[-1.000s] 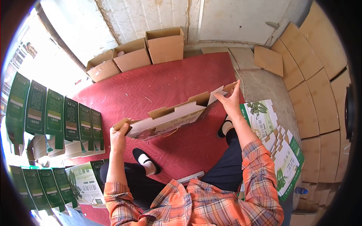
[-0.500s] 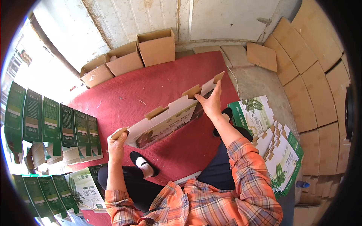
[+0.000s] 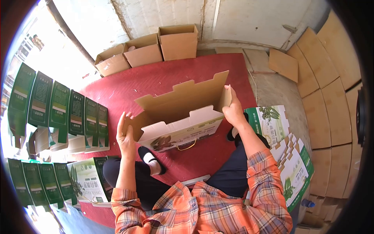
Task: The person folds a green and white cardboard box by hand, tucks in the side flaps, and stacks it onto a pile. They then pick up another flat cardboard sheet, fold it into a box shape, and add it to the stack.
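A printed white-and-green cardboard box [image 3: 187, 134] stands opened out between my hands, its brown inside and notched top edges showing. A thin yellowish handle loop [image 3: 187, 146] hangs from its front panel. My left hand [image 3: 126, 138] is at the left end, fingers extended along the side panel and thumb against its edge. At the opposite end, my right hand [image 3: 234, 112] grips the side panel near its top, with part of the fingers hidden behind the cardboard. The box bottom is hidden from view.
Flat printed cartons [image 3: 290, 171] are piled at my right. Green standing boxes [image 3: 58, 105] line the left, with another printed carton [image 3: 87, 179] beside my knee. Open brown boxes [image 3: 178, 45] stand along the wall. Stacked brown cartons [image 3: 323, 109] rise at right. Red matting [image 3: 156, 87] covers the floor.
The box has gone from nearly flat to opened out, its back panel now apart from the front. Both hands have turned to its ends, and the handle loop has come into sight.
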Demonstrator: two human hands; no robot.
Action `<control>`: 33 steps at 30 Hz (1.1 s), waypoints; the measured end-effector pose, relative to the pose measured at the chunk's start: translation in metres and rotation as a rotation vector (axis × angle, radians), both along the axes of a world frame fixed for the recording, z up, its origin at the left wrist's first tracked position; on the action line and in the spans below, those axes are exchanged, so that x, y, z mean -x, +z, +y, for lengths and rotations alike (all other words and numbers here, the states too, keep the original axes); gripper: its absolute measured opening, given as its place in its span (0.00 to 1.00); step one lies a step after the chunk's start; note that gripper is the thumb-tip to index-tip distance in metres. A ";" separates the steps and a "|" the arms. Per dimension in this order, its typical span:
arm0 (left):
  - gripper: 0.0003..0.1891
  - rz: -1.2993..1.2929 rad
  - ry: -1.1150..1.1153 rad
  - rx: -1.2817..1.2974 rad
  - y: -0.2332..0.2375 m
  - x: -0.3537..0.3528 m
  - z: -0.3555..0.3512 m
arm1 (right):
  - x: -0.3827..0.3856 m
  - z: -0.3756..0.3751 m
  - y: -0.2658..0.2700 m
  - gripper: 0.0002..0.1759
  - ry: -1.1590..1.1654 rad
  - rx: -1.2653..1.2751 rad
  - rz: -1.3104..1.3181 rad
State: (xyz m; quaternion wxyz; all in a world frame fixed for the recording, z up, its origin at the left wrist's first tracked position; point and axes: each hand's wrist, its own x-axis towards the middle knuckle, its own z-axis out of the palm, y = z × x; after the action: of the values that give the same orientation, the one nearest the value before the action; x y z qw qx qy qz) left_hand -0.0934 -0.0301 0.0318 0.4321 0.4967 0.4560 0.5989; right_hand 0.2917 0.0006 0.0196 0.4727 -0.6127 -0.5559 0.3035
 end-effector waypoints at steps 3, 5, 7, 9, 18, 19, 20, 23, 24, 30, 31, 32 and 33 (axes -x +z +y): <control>0.25 0.043 0.113 -0.147 0.003 0.000 0.000 | -0.006 -0.015 0.004 0.41 0.146 0.000 0.112; 0.23 0.474 0.160 -0.113 0.010 0.007 0.000 | -0.012 -0.020 0.003 0.38 0.164 0.025 0.178; 0.17 0.777 0.233 -0.111 0.019 0.008 0.003 | -0.019 -0.023 0.010 0.36 0.167 0.103 0.178; 0.15 1.149 0.339 -0.138 0.027 0.010 0.002 | -0.025 -0.027 0.017 0.33 0.173 0.182 0.178; 0.28 1.883 0.298 -0.047 0.026 -0.018 0.005 | -0.032 -0.036 0.021 0.26 0.240 0.233 0.266; 0.28 1.882 0.299 -0.048 0.025 -0.020 0.005 | -0.033 -0.036 0.022 0.26 0.248 0.230 0.227; 0.34 1.863 0.313 -0.010 0.022 -0.022 0.005 | -0.035 -0.037 0.023 0.26 0.256 0.227 0.187; 0.46 1.812 0.278 0.084 0.032 -0.041 0.004 | -0.035 -0.040 0.027 0.27 0.276 0.205 0.110; 0.50 1.783 0.232 0.144 0.036 -0.046 0.004 | -0.035 -0.042 0.028 0.27 0.275 0.209 0.110; 0.52 1.668 0.184 -0.099 0.029 -0.050 0.009 | -0.041 -0.049 0.029 0.28 0.304 0.243 0.097; 0.51 1.611 0.134 -0.162 0.029 -0.047 0.009 | -0.043 -0.049 0.029 0.28 0.308 0.241 0.140; 0.50 1.551 0.084 -0.225 0.028 -0.046 0.009 | -0.044 -0.049 0.028 0.28 0.310 0.239 0.183; 0.47 1.468 -0.005 -0.299 0.027 -0.044 0.007 | -0.046 -0.050 0.026 0.28 0.305 0.241 0.184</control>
State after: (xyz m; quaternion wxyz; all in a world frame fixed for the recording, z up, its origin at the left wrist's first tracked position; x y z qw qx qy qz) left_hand -0.0490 -0.0228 0.0587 -0.0540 0.8231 0.5397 0.1682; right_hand 0.3377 -0.0492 0.0458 0.3934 -0.5433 -0.5564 0.4905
